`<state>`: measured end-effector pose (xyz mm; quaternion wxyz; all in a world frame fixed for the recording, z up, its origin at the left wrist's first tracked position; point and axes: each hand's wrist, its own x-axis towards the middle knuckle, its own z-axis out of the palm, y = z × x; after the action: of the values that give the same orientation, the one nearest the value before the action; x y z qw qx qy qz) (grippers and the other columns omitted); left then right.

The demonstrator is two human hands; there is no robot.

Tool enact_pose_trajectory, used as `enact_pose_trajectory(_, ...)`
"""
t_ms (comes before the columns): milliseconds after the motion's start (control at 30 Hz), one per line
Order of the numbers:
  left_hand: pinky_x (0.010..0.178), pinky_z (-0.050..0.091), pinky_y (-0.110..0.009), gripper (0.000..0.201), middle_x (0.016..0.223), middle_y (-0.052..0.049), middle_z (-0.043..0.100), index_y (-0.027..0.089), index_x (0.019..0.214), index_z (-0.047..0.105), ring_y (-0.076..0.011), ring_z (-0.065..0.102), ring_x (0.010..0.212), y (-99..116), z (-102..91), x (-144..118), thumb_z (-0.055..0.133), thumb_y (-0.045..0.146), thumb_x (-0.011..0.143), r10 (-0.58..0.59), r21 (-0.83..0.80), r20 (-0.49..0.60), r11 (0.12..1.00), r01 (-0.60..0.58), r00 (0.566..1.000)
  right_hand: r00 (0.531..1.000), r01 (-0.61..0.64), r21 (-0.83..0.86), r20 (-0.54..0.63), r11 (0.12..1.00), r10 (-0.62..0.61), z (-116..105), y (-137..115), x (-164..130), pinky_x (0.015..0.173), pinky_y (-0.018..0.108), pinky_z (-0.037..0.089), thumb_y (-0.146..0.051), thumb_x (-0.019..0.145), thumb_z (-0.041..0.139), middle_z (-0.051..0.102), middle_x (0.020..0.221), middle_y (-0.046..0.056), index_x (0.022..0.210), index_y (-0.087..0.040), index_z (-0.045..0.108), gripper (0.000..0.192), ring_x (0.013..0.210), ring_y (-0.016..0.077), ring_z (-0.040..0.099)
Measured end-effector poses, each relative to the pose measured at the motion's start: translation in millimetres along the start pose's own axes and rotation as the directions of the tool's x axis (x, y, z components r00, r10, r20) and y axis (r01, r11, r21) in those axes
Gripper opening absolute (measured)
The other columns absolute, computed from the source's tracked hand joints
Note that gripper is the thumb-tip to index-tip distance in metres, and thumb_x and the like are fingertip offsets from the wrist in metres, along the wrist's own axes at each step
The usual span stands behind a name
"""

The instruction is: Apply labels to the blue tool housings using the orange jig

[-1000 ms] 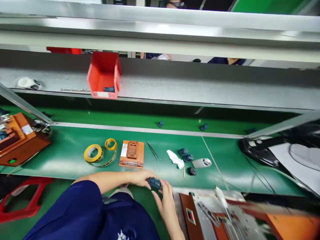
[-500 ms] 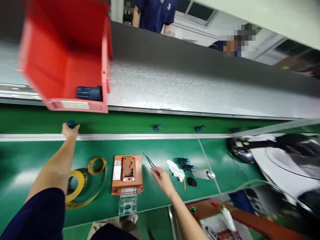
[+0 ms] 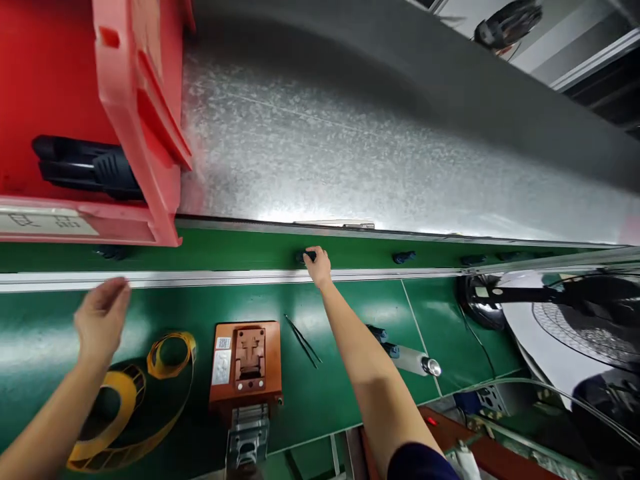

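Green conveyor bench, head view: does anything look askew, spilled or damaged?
Little stands out. The yellow tape roll lies partly unwound, a loose strip curling over the green belt. Small dark plastic parts sit scattered singly along the far lane.

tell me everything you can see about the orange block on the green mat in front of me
The orange fixture block is a flat, rectangular piece that looks like moulded plastic or resin. Its top has a recessed, cross-shaped pocket in the middle and a white label with a small printed code along its left side. A clear and metal clamp part sticks out from its near edge. It lies flat on the green mat, between the yellow tape roll and the tweezers. Neither hand touches it.
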<state>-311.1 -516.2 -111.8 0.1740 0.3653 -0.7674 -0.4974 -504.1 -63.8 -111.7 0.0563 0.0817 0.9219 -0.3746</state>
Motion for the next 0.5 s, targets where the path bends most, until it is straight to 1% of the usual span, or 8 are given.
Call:
enact_pose_trajectory(67,0.105,0.051,-0.051,0.038,0.097,0.0,0.076,0.027,0.098,0.073,-0.0253,0.071,0.097,18,8.3,-50,0.08,0.052,0.07,-0.075,-0.15,0.25,0.982,0.115,0.965,0.987,0.067,0.088,0.14,0.994,-0.079,8,-13,-41,0.092,0.042,0.053,-0.036,0.092,0.058,0.067,0.111,0.011,0.112,-0.018,0.064,0.027,0.098,0.0242,0.065)
enact_pose_trajectory(133,0.097,0.056,-0.047,0.044,0.1,-0.006,0.076,0.022,0.098,0.073,-0.0269,0.071,0.099,38,26.1,-96,0.082,0.054,0.069,-0.227,-0.267,0.499,0.878,0.398,0.836,0.928,0.121,0.227,0.319,0.966,-0.191,11,-29,-89,0.089,0.037,0.055,-0.04,0.091,0.063,0.069,0.115,0.008,0.11,-0.021,0.064,0.027,0.099,0.0212,0.067)
enact_pose_trajectory(167,0.093,0.058,-0.044,0.045,0.106,-0.009,0.075,0.021,0.101,0.072,-0.027,0.072,0.101,47,36.2,-117,0.077,0.057,0.075,-0.295,-0.274,0.649,0.769,0.578,0.701,0.864,0.134,0.33,0.423,0.934,-0.274,10,-36,-111,0.09,0.036,0.055,-0.041,0.09,0.065,0.068,0.12,0.007,0.109,-0.022,0.065,0.027,0.103,0.0209,0.067)
enact_pose_trajectory(233,0.082,0.061,-0.041,0.051,0.105,-0.016,0.075,0.016,0.106,0.069,-0.0272,0.074,0.094,61,54.1,-153,0.062,0.062,0.087,-0.333,-0.116,0.886,0.513,0.851,0.321,0.678,0.092,0.547,0.578,0.832,-0.455,3,-48,-149,0.096,0.039,0.054,-0.042,0.091,0.067,0.063,0.132,0.009,0.107,-0.022,0.065,0.025,0.114,0.0221,0.065)
enact_pose_trajectory(267,0.077,0.061,-0.038,0.05,0.103,-0.017,0.074,0.012,0.109,0.068,-0.025,0.074,0.087,66,60.4,-168,0.056,0.058,0.092,-0.301,-0.054,0.934,0.412,0.909,0.192,0.607,0.053,0.624,0.6,0.78,-0.521,-1,-52,-164,0.1,0.04,0.053,-0.041,0.091,0.067,0.059,0.139,0.009,0.108,-0.022,0.066,0.025,0.119,0.0226,0.063)
enact_pose_trajectory(300,0.073,0.061,-0.035,0.047,0.099,-0.017,0.074,0.01,0.109,0.068,-0.0224,0.073,0.08,70,64.6,-182,0.053,0.053,0.096,-0.272,-0.029,0.954,0.339,0.94,0.128,0.582,0.023,0.673,0.592,0.74,-0.557,-4,-54,-177,0.104,0.042,0.051,-0.041,0.092,0.066,0.054,0.144,0.009,0.111,-0.023,0.066,0.026,0.123,0.023,0.06)
enact_pose_trajectory(367,0.068,0.059,-0.03,0.04,0.093,-0.015,0.074,0.008,0.108,0.068,-0.0187,0.071,0.073,74,67.3,-206,0.053,0.043,0.098,-0.255,-0.101,0.951,0.279,0.955,0.175,0.655,0.014,0.704,0.53,0.71,-0.539,-10,-52,-199,0.11,0.043,0.047,-0.041,0.094,0.064,0.048,0.149,0.009,0.123,-0.027,0.063,0.032,0.129,0.023,0.056)
enact_pose_trajectory(500,0.077,0.06,-0.03,0.033,0.103,-0.01,0.074,0.014,0.114,0.068,-0.0182,0.071,0.085,76,63.8,-249,0.068,0.037,0.091,-0.315,-0.364,0.814,0.379,0.851,0.489,0.758,0.182,0.573,0.435,0.799,-0.485,-10,-36,-241,0.117,0.052,0.041,-0.043,0.084,0.074,0.045,0.147,0.014,0.146,-0.028,0.044,0.07,0.136,0.0289,0.05)
